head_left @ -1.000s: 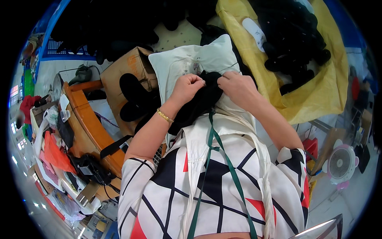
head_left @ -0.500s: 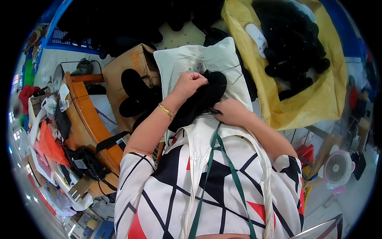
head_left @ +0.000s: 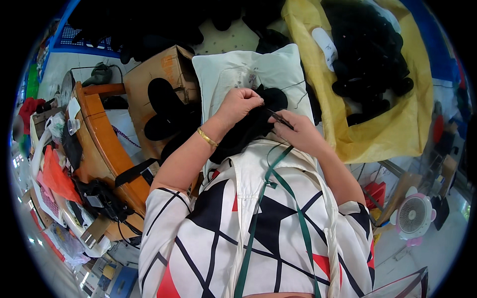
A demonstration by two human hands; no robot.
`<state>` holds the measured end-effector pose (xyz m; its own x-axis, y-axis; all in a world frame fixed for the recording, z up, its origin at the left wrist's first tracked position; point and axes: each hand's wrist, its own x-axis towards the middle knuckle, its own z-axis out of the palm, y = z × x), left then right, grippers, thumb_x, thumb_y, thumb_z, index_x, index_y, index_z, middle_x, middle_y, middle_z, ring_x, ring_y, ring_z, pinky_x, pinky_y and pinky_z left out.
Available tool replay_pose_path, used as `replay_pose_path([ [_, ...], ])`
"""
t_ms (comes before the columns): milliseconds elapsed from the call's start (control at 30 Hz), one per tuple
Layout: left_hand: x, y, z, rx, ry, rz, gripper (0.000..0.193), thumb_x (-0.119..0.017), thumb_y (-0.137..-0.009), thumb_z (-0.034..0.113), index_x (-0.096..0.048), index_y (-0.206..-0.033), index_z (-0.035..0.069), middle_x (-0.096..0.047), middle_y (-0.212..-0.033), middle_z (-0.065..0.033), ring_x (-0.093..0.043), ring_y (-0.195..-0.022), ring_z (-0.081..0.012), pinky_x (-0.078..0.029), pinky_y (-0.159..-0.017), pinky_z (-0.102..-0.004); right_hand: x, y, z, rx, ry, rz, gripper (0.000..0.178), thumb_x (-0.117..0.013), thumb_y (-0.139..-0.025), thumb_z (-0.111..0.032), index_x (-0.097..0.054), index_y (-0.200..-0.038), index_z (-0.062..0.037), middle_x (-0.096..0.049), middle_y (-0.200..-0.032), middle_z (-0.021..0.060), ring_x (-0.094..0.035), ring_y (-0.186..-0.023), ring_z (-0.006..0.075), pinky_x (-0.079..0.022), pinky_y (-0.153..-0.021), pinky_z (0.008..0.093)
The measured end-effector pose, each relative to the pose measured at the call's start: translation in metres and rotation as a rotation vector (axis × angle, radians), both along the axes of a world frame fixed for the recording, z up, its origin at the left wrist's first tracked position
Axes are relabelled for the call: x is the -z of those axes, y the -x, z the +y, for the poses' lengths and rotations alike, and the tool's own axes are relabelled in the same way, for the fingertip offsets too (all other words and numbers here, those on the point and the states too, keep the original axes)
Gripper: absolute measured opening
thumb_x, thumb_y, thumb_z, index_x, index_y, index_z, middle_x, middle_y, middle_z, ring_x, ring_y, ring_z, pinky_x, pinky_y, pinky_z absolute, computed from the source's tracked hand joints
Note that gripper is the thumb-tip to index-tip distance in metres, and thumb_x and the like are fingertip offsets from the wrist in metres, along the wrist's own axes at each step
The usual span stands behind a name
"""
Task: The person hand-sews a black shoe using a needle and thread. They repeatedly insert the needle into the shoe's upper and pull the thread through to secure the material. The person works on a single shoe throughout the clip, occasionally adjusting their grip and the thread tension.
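Note:
A black, rounded soft piece (head_left: 274, 99) lies on the white cushion (head_left: 223, 67) in front of me. Above its middle my left hand (head_left: 242, 104), with a gold bracelet at the wrist, is closed in a pinch; what the fingertips hold is too small to make out. My right hand (head_left: 303, 131) is closed around small dark snips (head_left: 280, 118). Their narrow tip points up and left toward the left fingertips, just over the black piece. A green ribbon (head_left: 293, 198) hangs down my apron below the right hand.
A yellow sack (head_left: 417, 124) full of black pieces stands at the right. Left of the cushion are more black pieces (head_left: 161, 94), a cardboard box (head_left: 144, 82) and a wooden chair (head_left: 102, 134). A blue crate (head_left: 107, 48) is far left; a white fan (head_left: 416, 214) is at right.
My right hand has come up from the apron's edge, bringing the snips close to the left fingertips. My left hand has shifted slightly right, still pinching.

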<state>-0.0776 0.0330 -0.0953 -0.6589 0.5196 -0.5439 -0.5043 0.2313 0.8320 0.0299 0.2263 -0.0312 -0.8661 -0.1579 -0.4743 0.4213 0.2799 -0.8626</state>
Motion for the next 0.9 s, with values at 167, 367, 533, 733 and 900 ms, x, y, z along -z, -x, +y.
replay_pose_path([
  [167, 0.0, 0.0, -0.001, -0.002, 0.003, -0.028, 0.013, -0.07, -0.086, 0.013, -0.07, -0.084, 0.0, -0.066, -0.076, 0.0012, -0.055, -0.069, -0.0055, -0.045, -0.063, -0.0219, -0.006, 0.005, -0.014, -0.142, -0.612, 0.278, 0.03, -0.062, -0.092, -0.034, -0.062, -0.092, -0.0037, -0.066, -0.081, 0.0135, -0.065, -0.073, 0.0333, -0.05, -0.062, 0.042],
  [367, -0.001, -0.002, -0.002, 0.019, -0.012, -0.026, 0.013, -0.07, -0.089, 0.02, -0.07, -0.086, 0.008, -0.065, -0.079, 0.004, -0.053, -0.069, -0.0037, -0.041, -0.06, -0.0199, 0.0, 0.009, -0.016, -0.138, -0.769, 0.302, 0.035, -0.064, -0.089, -0.038, -0.061, -0.081, -0.0039, -0.066, -0.079, 0.0123, -0.065, -0.068, 0.0337, -0.05, -0.058, 0.0447],
  [533, 0.0, -0.002, -0.002, 0.018, -0.004, -0.024, 0.013, -0.071, -0.089, 0.02, -0.07, -0.086, 0.008, -0.064, -0.077, 0.0045, -0.052, -0.068, -0.0038, -0.041, -0.06, -0.02, 0.004, 0.015, -0.019, -0.16, -0.853, 0.251, 0.036, -0.064, -0.089, -0.039, -0.062, -0.079, -0.0042, -0.065, -0.076, 0.0119, -0.065, -0.067, 0.0334, -0.05, -0.058, 0.0444],
  [733, -0.004, -0.001, 0.0, -0.008, -0.005, -0.05, 0.013, -0.07, -0.086, 0.013, -0.07, -0.085, 0.0, -0.065, -0.077, 0.0018, -0.054, -0.07, -0.0057, -0.046, -0.065, -0.0225, 0.003, 0.019, -0.019, -0.179, -0.863, 0.249, 0.036, -0.063, -0.09, -0.039, -0.062, -0.078, -0.0049, -0.066, -0.076, 0.0116, -0.065, -0.067, 0.0331, -0.05, -0.057, 0.0442],
  [900, -0.003, -0.001, 0.0, -0.013, -0.009, -0.048, 0.013, -0.071, -0.086, 0.013, -0.07, -0.085, 0.0, -0.065, -0.078, 0.0016, -0.055, -0.07, -0.0057, -0.046, -0.065, -0.0227, 0.006, 0.019, -0.019, -0.178, -0.867, 0.274, 0.035, -0.063, -0.09, -0.039, -0.061, -0.078, -0.0055, -0.065, -0.076, 0.0109, -0.065, -0.067, 0.0326, -0.05, -0.057, 0.0439],
])
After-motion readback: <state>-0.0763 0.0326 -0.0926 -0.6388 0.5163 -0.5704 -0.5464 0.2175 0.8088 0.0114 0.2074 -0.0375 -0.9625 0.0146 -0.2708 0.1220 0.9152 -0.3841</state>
